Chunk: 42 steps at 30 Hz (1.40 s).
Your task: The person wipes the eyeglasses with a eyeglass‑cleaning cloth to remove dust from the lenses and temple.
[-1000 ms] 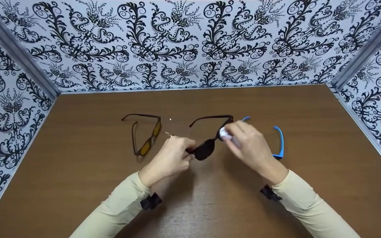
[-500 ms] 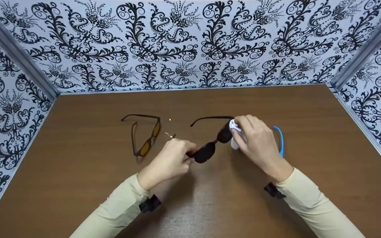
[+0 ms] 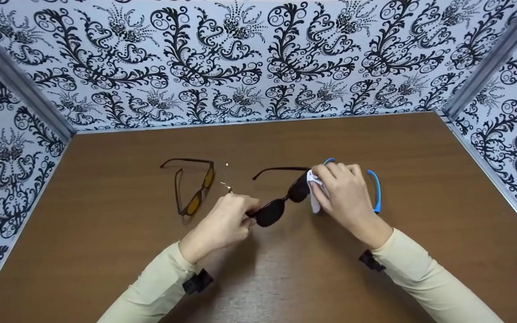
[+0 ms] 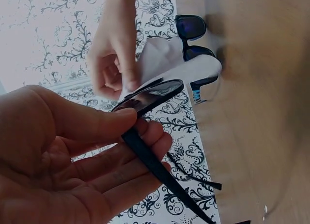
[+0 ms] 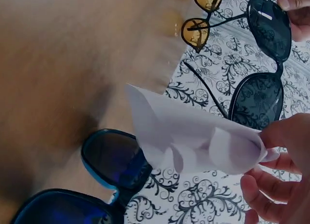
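Dark-lensed sunglasses point(image 3: 271, 212) with a black frame are held above the table, their lenses facing the person. My left hand point(image 3: 223, 220) pinches them at the left hinge, thumb on the frame's edge in the left wrist view. A pale, thin wiping cloth point(image 5: 189, 132) hangs folded from my right hand point(image 3: 347, 200), pinched between thumb and fingers. That hand is at the right end of the sunglasses, the cloth beside the right lens point(image 5: 259, 100). Blue-armed sunglasses point(image 3: 377, 193) lie behind the right hand, mostly hidden in the head view; their dark lenses point(image 5: 116, 158) show in the right wrist view.
Yellow-lensed glasses point(image 3: 194, 202) lie unfolded on the brown table point(image 3: 106, 233) at left. A small gold-coloured thing point(image 3: 226, 185), too small to identify, lies beyond the left hand. Patterned wall panels point(image 3: 258, 63) enclose the table's back and sides.
My right hand has moved from across the right lens to its outer edge, with the cloth, uncovering the lens. My left hand keeps its pinch. The head view has shifted slightly.
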Each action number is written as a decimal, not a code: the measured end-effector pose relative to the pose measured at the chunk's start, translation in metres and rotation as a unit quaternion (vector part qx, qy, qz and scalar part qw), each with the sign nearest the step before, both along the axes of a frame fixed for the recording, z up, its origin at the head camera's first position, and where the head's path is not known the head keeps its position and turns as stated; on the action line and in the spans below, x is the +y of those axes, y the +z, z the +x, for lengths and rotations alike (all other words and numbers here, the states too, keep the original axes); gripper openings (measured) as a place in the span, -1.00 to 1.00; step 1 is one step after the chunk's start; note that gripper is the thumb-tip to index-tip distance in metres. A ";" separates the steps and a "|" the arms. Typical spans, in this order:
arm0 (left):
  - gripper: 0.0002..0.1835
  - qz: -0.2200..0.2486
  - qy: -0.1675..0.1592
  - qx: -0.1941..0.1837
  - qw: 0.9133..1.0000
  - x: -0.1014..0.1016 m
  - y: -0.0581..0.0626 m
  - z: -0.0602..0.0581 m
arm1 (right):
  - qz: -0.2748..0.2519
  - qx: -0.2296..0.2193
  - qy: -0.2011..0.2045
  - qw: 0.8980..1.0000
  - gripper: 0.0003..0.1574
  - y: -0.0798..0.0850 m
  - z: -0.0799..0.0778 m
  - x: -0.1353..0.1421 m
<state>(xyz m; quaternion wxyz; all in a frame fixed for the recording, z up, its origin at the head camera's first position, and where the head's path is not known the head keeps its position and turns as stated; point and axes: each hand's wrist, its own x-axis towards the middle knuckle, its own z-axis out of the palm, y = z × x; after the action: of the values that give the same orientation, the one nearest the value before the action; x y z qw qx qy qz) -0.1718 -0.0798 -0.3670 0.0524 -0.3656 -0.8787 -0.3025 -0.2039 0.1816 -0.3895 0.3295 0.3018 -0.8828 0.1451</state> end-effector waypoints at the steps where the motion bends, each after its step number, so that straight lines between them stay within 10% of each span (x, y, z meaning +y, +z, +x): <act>1: -0.74 -0.001 0.001 0.003 1.000 0.000 -0.001 0.000 | 0.000 0.000 0.011 1.000 -0.77 0.000 0.001 -0.002; 8: -0.75 0.007 0.014 0.025 1.000 0.001 -0.001 0.000 | 0.045 0.001 0.124 0.991 -0.74 -0.008 0.011 -0.011; 16: -0.74 -0.002 0.003 0.030 1.000 -0.002 0.001 0.000 | 0.023 -0.003 0.033 0.999 -0.71 -0.001 0.006 -0.001; 25: -0.73 0.008 0.032 0.057 0.998 0.008 -0.001 -0.001 | 0.065 0.006 0.081 0.995 -0.70 -0.002 0.018 -0.013; 34: -0.71 -0.002 0.022 0.030 0.999 0.006 0.004 -0.001 | 0.040 0.009 0.002 0.999 -0.72 0.004 0.008 0.002; 42: -0.71 0.013 0.027 0.042 0.999 0.008 0.003 -0.001 | 0.057 0.022 0.107 0.992 -0.70 0.008 0.011 -0.011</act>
<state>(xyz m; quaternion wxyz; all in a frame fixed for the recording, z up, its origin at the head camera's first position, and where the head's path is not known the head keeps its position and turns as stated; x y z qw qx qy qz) -0.1727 -0.0714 -0.3642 0.1019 -0.3532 -0.8814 -0.2968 -0.1926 0.1701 -0.3819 0.3139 0.4164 -0.8445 0.1220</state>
